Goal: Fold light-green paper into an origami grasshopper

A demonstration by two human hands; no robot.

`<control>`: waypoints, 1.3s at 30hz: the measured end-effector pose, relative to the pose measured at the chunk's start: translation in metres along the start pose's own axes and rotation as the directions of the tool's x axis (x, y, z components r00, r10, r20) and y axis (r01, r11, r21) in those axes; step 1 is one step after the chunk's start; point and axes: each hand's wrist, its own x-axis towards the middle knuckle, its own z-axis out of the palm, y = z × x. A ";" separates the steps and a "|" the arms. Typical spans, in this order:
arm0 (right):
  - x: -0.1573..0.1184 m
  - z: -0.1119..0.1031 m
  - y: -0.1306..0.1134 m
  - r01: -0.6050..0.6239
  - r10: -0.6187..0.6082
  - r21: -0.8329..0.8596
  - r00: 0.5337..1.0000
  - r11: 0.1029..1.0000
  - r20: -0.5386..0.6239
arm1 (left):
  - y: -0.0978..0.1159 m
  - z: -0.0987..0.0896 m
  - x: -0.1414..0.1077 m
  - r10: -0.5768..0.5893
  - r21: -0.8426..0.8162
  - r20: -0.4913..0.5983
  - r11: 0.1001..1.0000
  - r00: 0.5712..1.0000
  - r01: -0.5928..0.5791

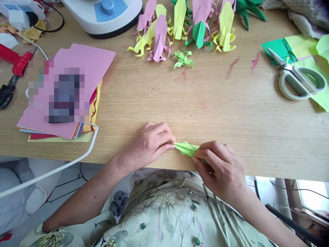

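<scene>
A light-green folded paper piece (pixel 187 148), long and narrow with pointed flaps, is stretched between my two hands just above the table's front edge. My left hand (pixel 154 142) pinches its thin left tip between thumb and fingers. With thumb and bent fingers, my right hand (pixel 221 164) grips the other end, which is mostly hidden under those fingers. Beyond my hands, at the back of the table, stand several folded paper figures in pink, yellow and green, among them a pink one (pixel 159 41) and a small light-green one (pixel 183 59).
On the left, a stack of coloured paper (pixel 97 56) carries a blurred dark object, with a white cable beside it. Scissors (pixel 295 77) lie on green paper sheets at the right. A white-and-blue appliance (pixel 110 17) stands at the back; a red-handled tool (pixel 22 63) lies far left.
</scene>
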 end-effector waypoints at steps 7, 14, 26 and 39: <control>0.000 -0.001 -0.001 -0.013 0.013 -0.008 1.000 1.000 -0.014 | 0.006 0.004 0.002 0.001 0.022 -0.016 1.000 1.000 0.000; -0.001 -0.001 -0.002 -0.031 0.031 0.016 0.999 0.999 -0.020 | 0.008 0.003 0.004 0.002 0.062 0.021 0.998 1.000 -0.003; 0.001 -0.001 -0.002 -0.070 0.070 0.010 0.997 0.998 -0.040 | 0.030 0.014 0.014 0.029 0.045 0.027 0.999 0.999 -0.030; -0.001 -0.010 0.000 -0.122 0.128 0.201 0.992 0.972 -0.017 | 0.041 0.021 0.018 -0.129 -0.031 -0.008 0.991 0.992 0.129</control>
